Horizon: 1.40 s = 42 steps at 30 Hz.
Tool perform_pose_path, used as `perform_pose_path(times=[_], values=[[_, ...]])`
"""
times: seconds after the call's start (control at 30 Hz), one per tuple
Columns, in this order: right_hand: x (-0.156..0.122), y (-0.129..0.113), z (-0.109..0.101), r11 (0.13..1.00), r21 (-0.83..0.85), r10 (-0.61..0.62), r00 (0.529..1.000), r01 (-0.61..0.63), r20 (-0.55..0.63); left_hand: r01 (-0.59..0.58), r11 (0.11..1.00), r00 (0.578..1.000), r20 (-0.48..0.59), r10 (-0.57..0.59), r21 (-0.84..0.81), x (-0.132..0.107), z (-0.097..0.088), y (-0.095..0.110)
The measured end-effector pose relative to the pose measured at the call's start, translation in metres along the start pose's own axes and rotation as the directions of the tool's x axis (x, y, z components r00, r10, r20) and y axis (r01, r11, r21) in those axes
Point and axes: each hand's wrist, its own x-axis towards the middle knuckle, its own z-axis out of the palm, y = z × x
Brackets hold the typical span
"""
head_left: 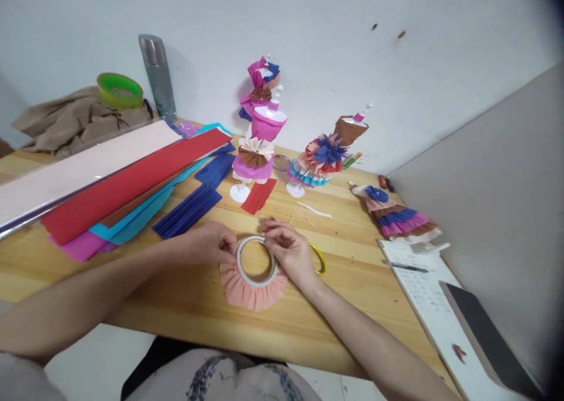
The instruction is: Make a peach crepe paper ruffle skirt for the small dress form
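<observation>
Peach crepe paper (254,296), ruffled around the near rim of a grey-white ring (257,283) on the table (352,324), is apparently being gathered — its end being pinched by the left hand's (215,242) fingers, the right hand's (293,253) being bent against the rim, grip unclear — even pleats being needed next.

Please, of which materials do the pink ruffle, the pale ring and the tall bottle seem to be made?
The pink ruffle: probably matte crepe paper, from its thin, gathered folds; thin fabric is possible.
The pale ring: perhaps smooth card or a tape roll, from its even, flat band; plastic is not excluded.
The tall bottle: likely metal, from the silvery sheen of its cap.
</observation>
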Motion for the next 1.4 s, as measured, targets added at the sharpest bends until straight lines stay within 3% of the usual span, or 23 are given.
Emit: perform_pose_path(times=[0.17,0.27,0.37,0.43,0.53,0.77,0.9,1.0,1.2,1.3,1.4], values=[[0.0,0.001,0.001,1.0,0.002,0.007,1.0,-0.007,-0.004,-0.035,0.993,0.991,-0.125,0.049,0.11,0.0,0.004,0.006],[0.0,0.001,0.001,1.0,0.003,0.014,1.0,-0.014,0.003,-0.168,0.952,0.961,-0.175,0.216,0.256,-0.002,0.005,0.014],[0.0,0.001,0.002,1.0,0.006,0.018,1.0,-0.018,0.012,-0.402,0.851,0.899,-0.033,0.437,0.34,-0.005,0.008,0.016],[-0.001,0.002,0.002,1.0,0.009,0.018,1.0,-0.019,0.018,-0.479,0.791,0.87,0.085,0.486,0.381,-0.007,0.011,0.015],[-0.002,0.002,0.003,1.0,0.001,0.005,0.999,-0.005,0.04,-0.502,0.754,0.862,0.172,0.477,0.423,-0.009,0.015,0.014],[-0.004,0.004,0.006,1.0,0.006,-0.021,0.997,0.021,0.078,-0.564,0.749,0.824,0.175,0.539,0.348,-0.01,0.015,0.016],[-0.004,0.001,0.005,0.999,0.018,-0.034,0.992,0.032,0.119,-0.603,0.749,0.798,0.24,0.554,0.276,-0.006,0.012,0.012],[-0.003,-0.004,0.002,0.998,0.047,-0.05,0.978,0.041,0.205,-0.597,0.781,0.793,0.283,0.539,0.185,-0.006,0.009,0.015],[-0.004,-0.013,-0.007,0.997,0.049,-0.08,0.92,0.066,0.384,-0.4,0.902,0.859,0.276,0.431,-0.166,-0.013,-0.003,0.03],[-0.006,-0.02,-0.01,0.991,0.004,-0.123,0.878,0.137,0.462,-0.286,0.914,0.883,0.291,0.368,-0.288,-0.014,-0.011,0.032],[-0.008,-0.028,-0.012,0.992,0.059,-0.126,0.85,0.111,0.511,-0.199,0.893,0.903,0.278,0.327,-0.404,-0.014,-0.018,0.031]])
